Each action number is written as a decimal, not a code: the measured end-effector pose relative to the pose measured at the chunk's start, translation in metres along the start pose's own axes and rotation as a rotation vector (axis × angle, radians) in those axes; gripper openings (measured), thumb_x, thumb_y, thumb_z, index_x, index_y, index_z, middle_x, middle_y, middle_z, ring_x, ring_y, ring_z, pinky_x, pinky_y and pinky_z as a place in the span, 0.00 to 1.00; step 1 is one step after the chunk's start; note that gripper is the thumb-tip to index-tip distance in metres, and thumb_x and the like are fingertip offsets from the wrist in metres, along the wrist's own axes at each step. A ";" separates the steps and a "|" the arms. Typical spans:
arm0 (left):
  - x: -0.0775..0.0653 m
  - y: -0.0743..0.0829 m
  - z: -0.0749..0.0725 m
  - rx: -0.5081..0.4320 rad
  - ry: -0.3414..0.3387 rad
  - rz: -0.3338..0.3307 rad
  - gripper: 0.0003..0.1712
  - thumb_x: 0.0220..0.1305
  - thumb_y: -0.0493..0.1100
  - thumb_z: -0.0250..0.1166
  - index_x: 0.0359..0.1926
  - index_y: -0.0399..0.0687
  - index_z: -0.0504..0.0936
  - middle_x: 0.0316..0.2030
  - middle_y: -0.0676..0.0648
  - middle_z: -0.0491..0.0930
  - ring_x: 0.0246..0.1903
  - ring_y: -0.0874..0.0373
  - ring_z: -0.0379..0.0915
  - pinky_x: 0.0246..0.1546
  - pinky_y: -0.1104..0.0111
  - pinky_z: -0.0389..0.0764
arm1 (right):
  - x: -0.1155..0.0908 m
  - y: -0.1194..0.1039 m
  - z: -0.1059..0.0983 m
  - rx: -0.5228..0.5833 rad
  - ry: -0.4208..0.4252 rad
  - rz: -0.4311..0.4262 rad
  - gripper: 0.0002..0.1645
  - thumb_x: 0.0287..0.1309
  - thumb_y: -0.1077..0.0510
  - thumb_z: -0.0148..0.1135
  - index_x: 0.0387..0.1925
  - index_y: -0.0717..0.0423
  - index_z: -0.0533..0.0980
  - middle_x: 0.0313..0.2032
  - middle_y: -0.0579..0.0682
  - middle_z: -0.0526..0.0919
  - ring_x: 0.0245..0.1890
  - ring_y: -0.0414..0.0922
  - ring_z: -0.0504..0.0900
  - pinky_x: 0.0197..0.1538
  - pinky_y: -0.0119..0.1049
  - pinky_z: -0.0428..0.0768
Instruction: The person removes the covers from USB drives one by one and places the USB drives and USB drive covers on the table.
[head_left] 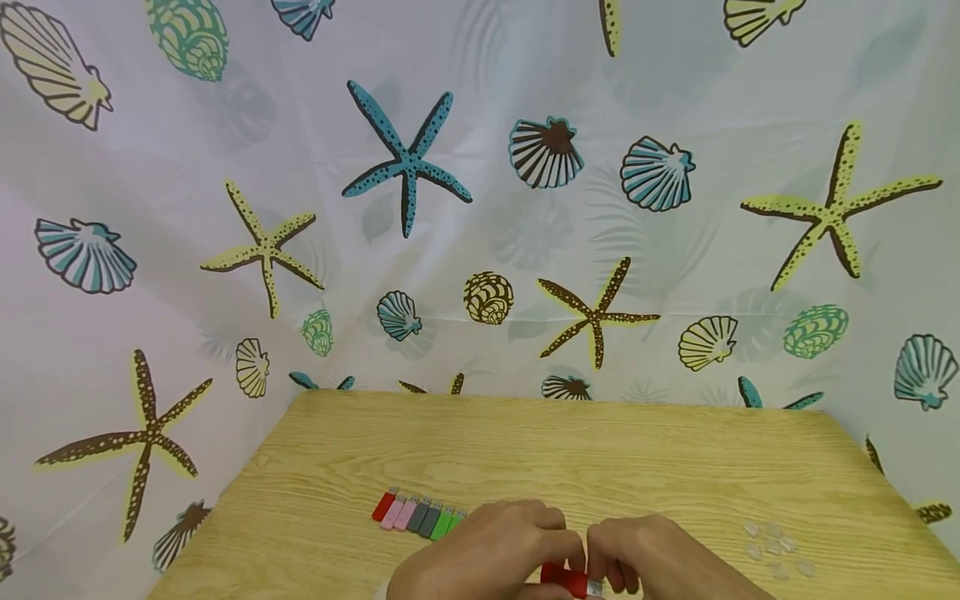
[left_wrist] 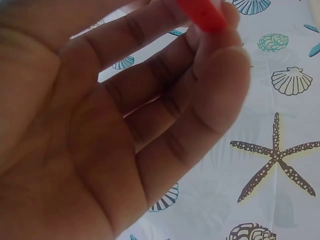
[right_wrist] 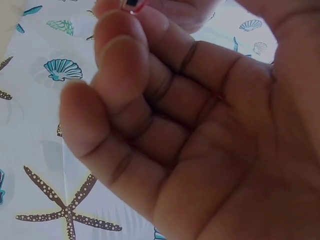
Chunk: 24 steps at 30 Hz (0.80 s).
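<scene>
Low in the head view, my left hand [head_left: 491,554] pinches a red USB stick [head_left: 564,578] by its body, between thumb and fingers. The stick's metal plug end points right, toward my right hand [head_left: 660,554], whose curled fingers meet at that end. In the left wrist view a piece of the red USB stick [left_wrist: 205,15] shows at the fingertips. The right wrist view shows the plug end [right_wrist: 132,5] at the right fingertips, with a shiny clear edge that may be a cap. My right thumb is mostly hidden.
Left of my hands, a slanted row of several USB sticks [head_left: 423,518] in red, pink, grey and green lies on the wooden table [head_left: 525,450]. Several small clear caps [head_left: 774,547] are scattered on the right. A shell-and-starfish curtain [head_left: 480,233] surrounds the table.
</scene>
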<state>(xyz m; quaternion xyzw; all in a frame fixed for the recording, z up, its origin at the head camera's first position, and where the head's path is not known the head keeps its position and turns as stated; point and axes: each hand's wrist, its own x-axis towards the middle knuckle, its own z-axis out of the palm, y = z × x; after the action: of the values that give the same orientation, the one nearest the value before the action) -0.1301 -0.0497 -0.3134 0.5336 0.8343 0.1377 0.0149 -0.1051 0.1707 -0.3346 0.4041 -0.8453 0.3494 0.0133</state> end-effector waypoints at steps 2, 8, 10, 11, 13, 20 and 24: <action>0.000 0.000 0.000 -0.008 -0.002 0.001 0.10 0.62 0.51 0.65 0.42 0.56 0.83 0.30 0.63 0.75 0.29 0.74 0.65 0.30 0.86 0.66 | 0.000 0.000 0.000 0.006 0.003 -0.007 0.12 0.56 0.44 0.66 0.26 0.41 0.72 0.21 0.33 0.69 0.21 0.24 0.66 0.17 0.18 0.67; -0.002 -0.001 -0.002 0.022 0.005 -0.036 0.09 0.60 0.50 0.67 0.40 0.56 0.83 0.29 0.62 0.75 0.29 0.73 0.65 0.30 0.85 0.67 | -0.003 0.001 -0.002 -0.010 0.020 -0.019 0.11 0.56 0.46 0.66 0.26 0.41 0.72 0.21 0.33 0.69 0.21 0.24 0.66 0.19 0.18 0.68; -0.008 -0.005 -0.006 0.042 0.022 -0.123 0.09 0.57 0.49 0.69 0.38 0.56 0.82 0.30 0.61 0.75 0.30 0.72 0.66 0.31 0.83 0.70 | -0.008 0.005 -0.007 -0.024 0.049 -0.027 0.10 0.57 0.50 0.67 0.26 0.41 0.72 0.21 0.33 0.70 0.21 0.24 0.67 0.21 0.20 0.70; -0.013 -0.008 -0.008 0.056 0.040 -0.163 0.09 0.56 0.48 0.70 0.37 0.56 0.82 0.30 0.61 0.75 0.29 0.71 0.66 0.31 0.82 0.71 | -0.012 0.007 -0.010 -0.035 0.070 -0.036 0.10 0.56 0.52 0.67 0.26 0.41 0.72 0.21 0.33 0.70 0.22 0.24 0.67 0.22 0.21 0.71; -0.022 -0.013 -0.011 0.079 0.084 -0.239 0.09 0.54 0.48 0.72 0.35 0.56 0.81 0.30 0.61 0.75 0.29 0.70 0.67 0.31 0.80 0.73 | -0.020 0.012 -0.016 -0.065 0.115 -0.035 0.12 0.55 0.58 0.67 0.27 0.40 0.72 0.21 0.33 0.71 0.23 0.25 0.68 0.24 0.23 0.72; -0.028 -0.019 -0.014 0.058 0.128 -0.292 0.09 0.54 0.49 0.72 0.36 0.57 0.82 0.31 0.61 0.77 0.31 0.69 0.70 0.32 0.78 0.76 | -0.025 0.019 -0.024 -0.080 0.098 0.018 0.10 0.57 0.60 0.66 0.30 0.40 0.74 0.26 0.31 0.74 0.26 0.26 0.71 0.26 0.26 0.73; -0.027 -0.021 -0.013 0.045 0.132 -0.305 0.08 0.54 0.48 0.72 0.35 0.57 0.83 0.30 0.61 0.78 0.29 0.70 0.70 0.31 0.78 0.76 | -0.023 0.023 -0.024 -0.030 0.039 0.015 0.05 0.60 0.60 0.63 0.33 0.46 0.76 0.29 0.34 0.78 0.28 0.27 0.74 0.27 0.29 0.77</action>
<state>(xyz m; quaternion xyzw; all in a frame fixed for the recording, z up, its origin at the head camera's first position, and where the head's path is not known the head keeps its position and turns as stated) -0.1391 -0.0846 -0.3092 0.3909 0.9077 0.1497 -0.0312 -0.1114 0.2101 -0.3370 0.3907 -0.8529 0.3448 0.0334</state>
